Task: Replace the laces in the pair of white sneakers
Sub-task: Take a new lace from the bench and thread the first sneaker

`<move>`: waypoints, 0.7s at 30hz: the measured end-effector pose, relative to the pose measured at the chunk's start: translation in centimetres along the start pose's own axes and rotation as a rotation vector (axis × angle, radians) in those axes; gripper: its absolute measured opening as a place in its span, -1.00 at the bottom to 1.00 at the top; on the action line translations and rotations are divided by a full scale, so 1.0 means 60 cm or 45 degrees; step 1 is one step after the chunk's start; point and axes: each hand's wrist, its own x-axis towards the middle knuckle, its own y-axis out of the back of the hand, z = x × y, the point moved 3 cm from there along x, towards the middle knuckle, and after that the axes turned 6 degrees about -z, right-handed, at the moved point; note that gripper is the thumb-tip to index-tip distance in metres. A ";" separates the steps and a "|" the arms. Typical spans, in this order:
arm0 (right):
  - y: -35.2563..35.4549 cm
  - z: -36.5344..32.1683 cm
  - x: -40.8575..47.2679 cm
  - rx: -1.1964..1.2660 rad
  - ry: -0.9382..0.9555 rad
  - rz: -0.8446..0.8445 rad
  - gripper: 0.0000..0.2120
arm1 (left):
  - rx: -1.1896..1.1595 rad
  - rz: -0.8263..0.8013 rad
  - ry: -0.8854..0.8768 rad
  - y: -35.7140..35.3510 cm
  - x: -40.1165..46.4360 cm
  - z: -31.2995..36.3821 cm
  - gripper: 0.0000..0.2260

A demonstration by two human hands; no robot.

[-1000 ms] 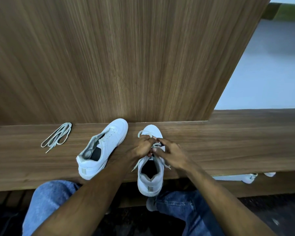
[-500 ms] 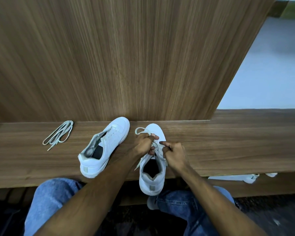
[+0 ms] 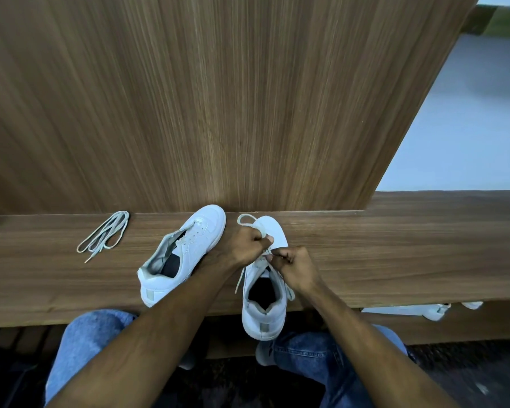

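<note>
Both hands meet over the right sneaker [image 3: 265, 301], which stands on the wooden desk [image 3: 395, 254] with its toe toward the back panel and its heel hanging past the near edge. The left hand [image 3: 242, 248] is curled into a fist over the forefoot, gripping the lace [image 3: 249, 219], whose loop rises beyond the knuckles near the toe. The right hand [image 3: 296, 266] sits just beside it, over the tongue, fingers bent and pinching a lace strand; a loose end trails down the shoe's left side. The second sneaker [image 3: 183, 254] lies just left of the left wrist, angled, with no lace visible in its eyelets (part of its near side is hidden behind the forearm). A spare lace [image 3: 105, 235] lies bundled well to the left on the desk. The hands cover the eyelets of the right sneaker, so how far it is threaded cannot be made out.
</note>
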 end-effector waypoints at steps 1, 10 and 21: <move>-0.001 0.001 0.000 0.055 -0.005 0.016 -0.83 | 0.093 -0.025 -0.077 0.007 -0.003 -0.003 -0.66; -0.002 -0.025 -0.001 0.433 -0.256 0.093 -0.89 | 1.043 -0.054 -0.527 0.018 -0.047 -0.011 -0.83; 0.014 -0.029 0.004 -0.072 0.015 -0.032 -0.91 | 0.375 -0.196 -0.328 0.027 -0.027 0.001 -0.89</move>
